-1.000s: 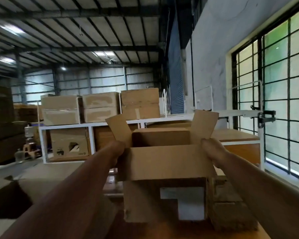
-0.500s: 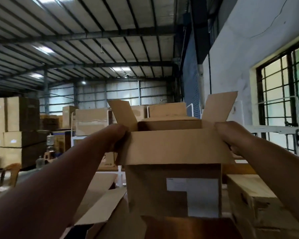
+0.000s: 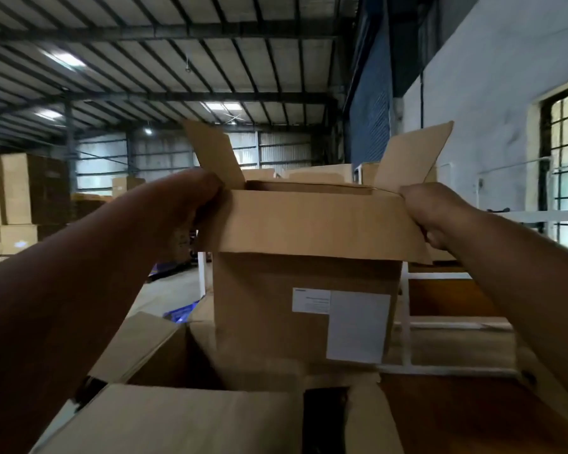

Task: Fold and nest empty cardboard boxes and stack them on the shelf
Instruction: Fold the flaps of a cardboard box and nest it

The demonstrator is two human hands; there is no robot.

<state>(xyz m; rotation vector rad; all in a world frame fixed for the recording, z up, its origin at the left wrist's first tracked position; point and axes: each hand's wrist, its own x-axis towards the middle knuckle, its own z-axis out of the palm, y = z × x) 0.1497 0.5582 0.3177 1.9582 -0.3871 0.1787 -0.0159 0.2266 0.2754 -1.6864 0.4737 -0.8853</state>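
Brown corrugated cardboard box (image 3: 305, 290) with a white rectangular paper label (image 3: 345, 322) is held up at chest height — two side flaps upright, near flap folded down. Left hand (image 3: 191, 204) and right hand (image 3: 436, 217) each close their grip on a top corner, above one larger open brown cardboard carton (image 3: 184, 417) — smooth, matte.

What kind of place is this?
Most likely a warehouse: a corrugated metal roof on steel beams, stacked brown cardboard cartons at left, and both hands holding an open brown cardboard box.

We stand in a warehouse. A corrugated metal roof (image 3: 177, 60) spans above us. Stacked cartons (image 3: 17, 191) fill the far left.
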